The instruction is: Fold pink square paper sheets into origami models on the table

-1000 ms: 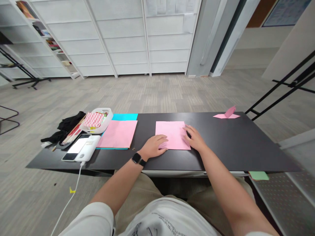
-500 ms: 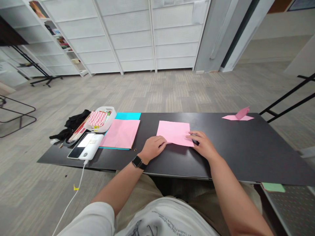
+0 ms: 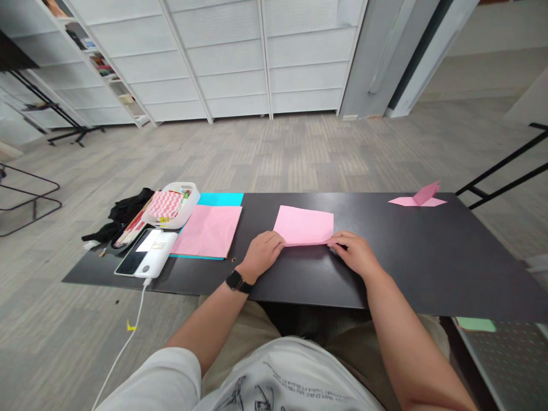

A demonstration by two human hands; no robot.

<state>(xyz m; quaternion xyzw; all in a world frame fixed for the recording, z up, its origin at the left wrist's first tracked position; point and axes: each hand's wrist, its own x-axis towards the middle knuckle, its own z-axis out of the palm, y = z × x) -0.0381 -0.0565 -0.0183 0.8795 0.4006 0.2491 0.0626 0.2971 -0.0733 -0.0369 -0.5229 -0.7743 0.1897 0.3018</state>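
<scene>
The left hand [image 3: 264,252] and right hand [image 3: 354,253] pinch the near corners of the pink sheet [image 3: 305,224], nearer the far edge of the desk [image 3: 406,251]. If one hand tugs harder, the sheet could slip and bend crooked.

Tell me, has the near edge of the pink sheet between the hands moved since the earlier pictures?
Yes. The near edge of the pink sheet has moved away from the person, farther from the near edge of the black table.
</scene>
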